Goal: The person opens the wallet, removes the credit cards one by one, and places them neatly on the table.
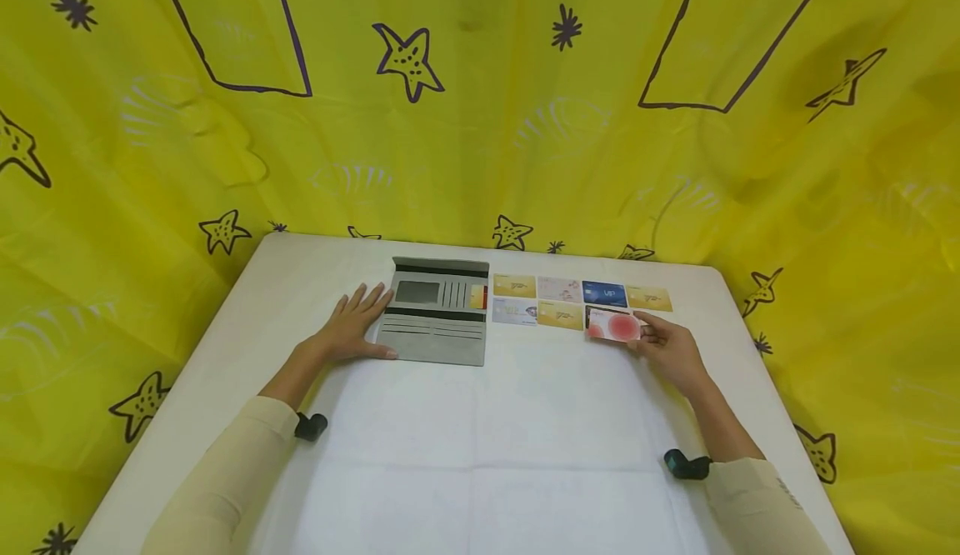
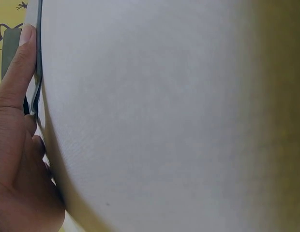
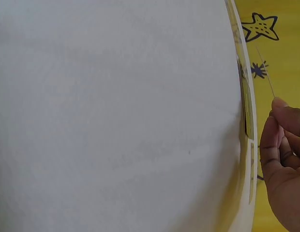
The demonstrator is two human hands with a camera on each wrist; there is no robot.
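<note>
Currently left hand (image 1: 351, 328) lies flat, fingers straight, pinning the open grey wallet (image 1: 438, 322) to the table (image 1: 525, 438), right hand (image 1: 670, 347) pinches the pink card (image 1: 613, 325) beside the card rows; best kept level and edge-on for a slot.

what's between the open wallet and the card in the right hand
In the head view, two cards lie between the wallet and the held card: a pale one and a gold one.

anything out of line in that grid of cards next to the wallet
Only the white card with the red circle: the right hand pinches it at its edge, and it sits tilted, overlapping the lower row beside the wallet. The other cards lie flat in neat rows. The left hand rests on the wallet's edge.
</note>
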